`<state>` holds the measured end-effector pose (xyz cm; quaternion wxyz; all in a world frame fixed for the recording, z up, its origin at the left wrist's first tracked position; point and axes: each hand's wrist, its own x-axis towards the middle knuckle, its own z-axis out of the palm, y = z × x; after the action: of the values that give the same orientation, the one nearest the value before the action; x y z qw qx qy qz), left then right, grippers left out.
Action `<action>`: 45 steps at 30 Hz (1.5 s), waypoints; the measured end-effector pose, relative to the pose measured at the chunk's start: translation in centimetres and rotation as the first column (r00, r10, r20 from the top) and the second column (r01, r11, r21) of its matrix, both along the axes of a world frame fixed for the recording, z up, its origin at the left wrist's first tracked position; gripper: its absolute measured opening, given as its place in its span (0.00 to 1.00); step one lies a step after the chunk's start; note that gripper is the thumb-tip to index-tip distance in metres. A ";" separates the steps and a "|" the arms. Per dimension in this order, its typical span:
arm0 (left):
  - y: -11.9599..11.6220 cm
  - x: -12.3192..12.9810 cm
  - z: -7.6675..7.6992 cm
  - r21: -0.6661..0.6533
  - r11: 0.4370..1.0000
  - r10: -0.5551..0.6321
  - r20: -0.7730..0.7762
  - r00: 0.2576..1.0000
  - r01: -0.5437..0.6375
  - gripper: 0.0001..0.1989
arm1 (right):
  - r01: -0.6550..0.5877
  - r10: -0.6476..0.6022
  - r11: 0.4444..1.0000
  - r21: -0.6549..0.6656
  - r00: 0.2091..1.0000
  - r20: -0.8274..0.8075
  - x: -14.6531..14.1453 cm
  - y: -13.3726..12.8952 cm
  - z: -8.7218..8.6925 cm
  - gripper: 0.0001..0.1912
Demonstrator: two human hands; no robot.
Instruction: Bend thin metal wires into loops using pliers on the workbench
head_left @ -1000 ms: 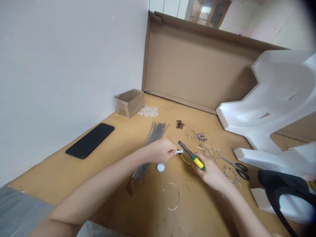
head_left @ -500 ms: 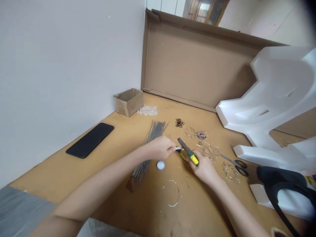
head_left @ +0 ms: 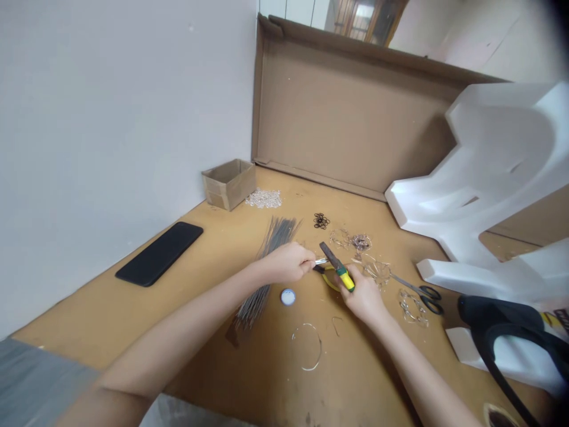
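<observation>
Pinched in the fingers of my left hand [head_left: 291, 262] is a small shiny silver metal piece [head_left: 320, 261], its exact kind unclear. My right hand [head_left: 365, 296] is closed around a pair of pliers [head_left: 343, 276] with green and yellow handles. The dark jaws of the pliers point up and left, close by the tip of the metal piece; whether they touch it I cannot tell. A bundle of thin grey wires [head_left: 280, 232] lies partly hidden under my left wrist. A round white-and-blue lid [head_left: 288, 297] and a wire ring [head_left: 320, 350] lie nearer to me.
Behind my hands are black rings [head_left: 320, 221], clear beads [head_left: 264, 198] and a small cardboard box [head_left: 229, 184]. Tangled wire pieces [head_left: 377, 270] and scissors [head_left: 429, 299] lie to the right. White foam [head_left: 502, 154] stands at the right; a black phone-like slab [head_left: 160, 254] lies left.
The whole view has shifted slightly. The metal piece in my left hand now tilts up a little towards the pliers' jaws. Both hands keep their hold.
</observation>
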<state>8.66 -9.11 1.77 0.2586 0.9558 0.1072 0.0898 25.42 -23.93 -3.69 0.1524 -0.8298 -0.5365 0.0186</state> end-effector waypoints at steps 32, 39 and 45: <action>0.8 0.7 -2.8 -0.978 0.055 -0.311 0.176 0.934 0.202 0.10 | -0.291 0.284 0.951 0.107 0.678 -0.678 -0.2 -1.1 4.0 0.17; 0.1 1.0 -3.0 -0.979 -0.022 -0.267 0.201 0.943 0.202 0.09 | -0.308 0.330 0.941 0.141 0.735 -0.592 -0.6 -1.3 4.1 0.14; -0.1 0.9 -2.8 -0.981 -0.014 -0.279 0.191 0.941 0.194 0.09 | -0.288 0.317 0.948 0.138 0.806 -0.500 -0.6 -1.3 4.2 0.14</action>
<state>9.54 -9.22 -1.06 0.8546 0.5122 -0.0161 -0.0841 24.78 -25.26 0.50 0.3086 -0.6935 -0.6013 0.2494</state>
